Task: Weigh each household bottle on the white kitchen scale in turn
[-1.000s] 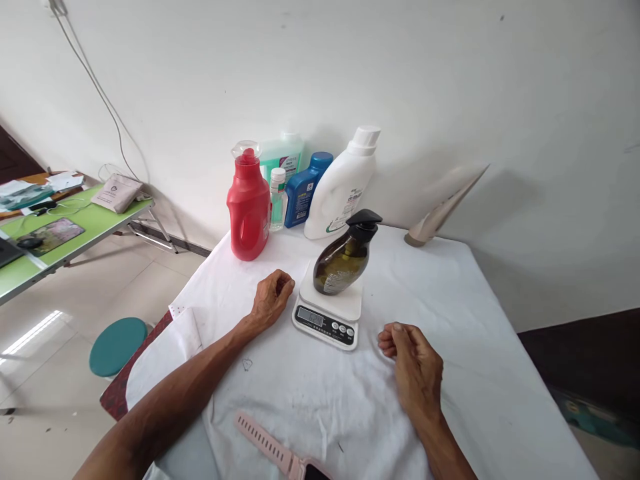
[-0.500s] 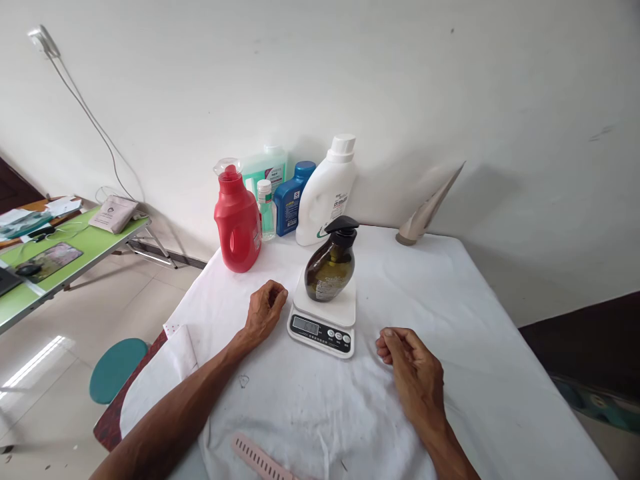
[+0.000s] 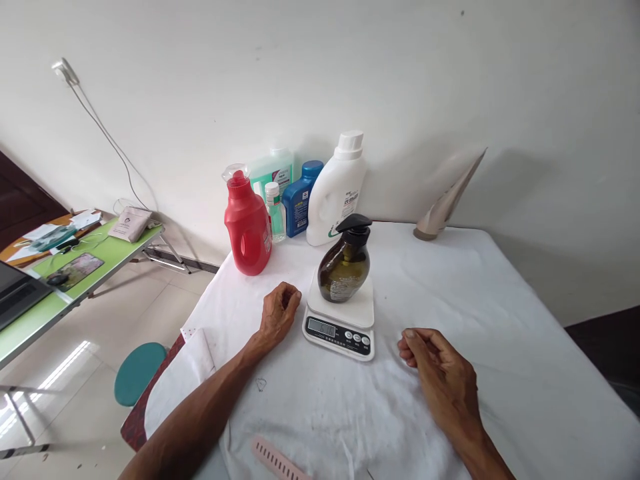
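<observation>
A dark olive pump bottle (image 3: 344, 270) with a black pump head stands on the white plate of a digital kitchen scale (image 3: 361, 313). Digits show on the scale's small display (image 3: 321, 327), but I cannot read them surely. My left hand (image 3: 281, 311) rests on the cloth just left of the scale, its fingers loosely curled and nothing visible in them. To the right of the scale, my right hand (image 3: 440, 367) lies with the thumb pressed to its bent fingers, no object showing. Neither hand touches the scale or the bottle.
Behind stand a red jug (image 3: 249, 233), a small clear green bottle (image 3: 277, 217), a large green bottle (image 3: 273, 167), a blue bottle (image 3: 299, 203) and a white jug (image 3: 333, 193). A beige tube (image 3: 445, 203) leans by the wall. A pink strap (image 3: 277, 460) lies in front.
The whole view has shifted, so things appear farther right. Relative to the scale and bottle, both hands have stayed about where they were, still curled.
</observation>
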Motion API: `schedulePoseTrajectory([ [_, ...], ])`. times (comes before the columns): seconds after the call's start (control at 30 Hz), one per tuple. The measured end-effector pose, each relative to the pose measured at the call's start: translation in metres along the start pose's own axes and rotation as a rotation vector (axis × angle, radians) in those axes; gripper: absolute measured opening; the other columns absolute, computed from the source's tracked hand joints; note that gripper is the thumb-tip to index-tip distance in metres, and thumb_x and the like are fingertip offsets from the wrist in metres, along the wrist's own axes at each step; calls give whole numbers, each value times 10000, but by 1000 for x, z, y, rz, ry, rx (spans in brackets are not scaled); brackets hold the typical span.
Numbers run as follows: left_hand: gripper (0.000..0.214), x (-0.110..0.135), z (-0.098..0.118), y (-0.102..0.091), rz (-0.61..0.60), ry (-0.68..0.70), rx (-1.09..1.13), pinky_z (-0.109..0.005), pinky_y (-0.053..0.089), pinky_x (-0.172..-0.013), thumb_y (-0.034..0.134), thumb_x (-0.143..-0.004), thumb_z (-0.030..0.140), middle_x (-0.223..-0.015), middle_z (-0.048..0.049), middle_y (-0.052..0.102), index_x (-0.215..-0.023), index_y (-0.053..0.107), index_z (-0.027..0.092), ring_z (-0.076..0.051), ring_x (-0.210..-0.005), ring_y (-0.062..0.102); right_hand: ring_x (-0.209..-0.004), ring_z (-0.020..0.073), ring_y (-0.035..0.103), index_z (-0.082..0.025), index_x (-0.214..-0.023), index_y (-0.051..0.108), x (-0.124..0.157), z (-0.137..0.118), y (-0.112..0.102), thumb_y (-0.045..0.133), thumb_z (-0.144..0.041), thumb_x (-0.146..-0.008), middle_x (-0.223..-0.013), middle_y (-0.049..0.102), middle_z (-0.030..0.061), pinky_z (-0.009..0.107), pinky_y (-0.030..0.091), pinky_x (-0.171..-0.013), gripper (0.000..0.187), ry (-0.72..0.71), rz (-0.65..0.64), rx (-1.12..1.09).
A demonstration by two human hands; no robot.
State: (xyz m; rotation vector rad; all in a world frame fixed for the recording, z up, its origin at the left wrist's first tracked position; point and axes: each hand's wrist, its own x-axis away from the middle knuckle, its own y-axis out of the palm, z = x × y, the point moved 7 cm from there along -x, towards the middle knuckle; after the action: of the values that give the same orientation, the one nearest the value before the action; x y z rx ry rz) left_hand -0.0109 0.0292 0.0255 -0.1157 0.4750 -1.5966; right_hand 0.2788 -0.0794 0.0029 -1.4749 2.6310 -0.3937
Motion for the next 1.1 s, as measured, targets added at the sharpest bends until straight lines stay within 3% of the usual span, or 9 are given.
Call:
schedulePoseTrajectory([
  [0.13,265,-1,-2,-1,12,-20,21,-257,392,-618,536,-941,414,-678,27,529,-810,559,185,-114,-616,488,-770,258,705,-211,-940,646,-2,-12,-3,726,-680,-731,-836,725,67,402,597,-746,520,48,-55,-16],
  [0.27,251,-2,-3,-2,13,-29,29,-257,386,-619,543,-934,407,-662,27,537,-819,570,185,-114,-608,484,-1096,338,693,-246,-1094,633,-7,-64,-7,808,-681,-637,-1133,722,97,528,566,-982,655,-60,-67,56],
  [0.4,235,-3,-4,-2,9,-36,52,-257,387,-617,547,-928,399,-657,31,536,-826,567,188,-112,-600,480,-1256,351,617,-305,-1214,598,-16,-134,17,846,-645,-637,-1327,652,85,592,501,-1090,715,-299,-138,113],
  [0.5,234,-3,-7,-1,6,-53,80,-257,389,-614,546,-927,400,-658,30,538,-825,563,190,-113,-601,485,-1344,357,547,-342,-1251,557,-27,-163,42,873,-621,-618,-1398,605,80,590,481,-1117,760,-401,-139,105],
  [0.63,214,-4,-9,0,11,-54,127,-257,399,-613,556,-920,385,-669,27,547,-832,565,191,-113,-602,491,-1327,368,550,-330,-1244,538,-43,-169,69,903,-591,-549,-1418,582,96,600,462,-1111,827,-375,-139,76],
  [0.93,174,-5,-6,0,42,-58,145,-249,371,-597,551,-907,324,-678,26,537,-799,558,188,-101,-592,441,-995,348,671,-299,-1017,707,-40,-171,93,785,-607,-727,-1027,727,58,538,496,-955,430,-380,-166,94],
  [1.1,181,-6,-7,-3,113,-63,184,-249,373,-604,549,-917,336,-694,21,542,-813,557,188,-105,-607,451,-925,309,657,-256,-982,711,-45,-179,105,779,-600,-714,-932,717,38,506,493,-911,441,-404,-138,114],
])
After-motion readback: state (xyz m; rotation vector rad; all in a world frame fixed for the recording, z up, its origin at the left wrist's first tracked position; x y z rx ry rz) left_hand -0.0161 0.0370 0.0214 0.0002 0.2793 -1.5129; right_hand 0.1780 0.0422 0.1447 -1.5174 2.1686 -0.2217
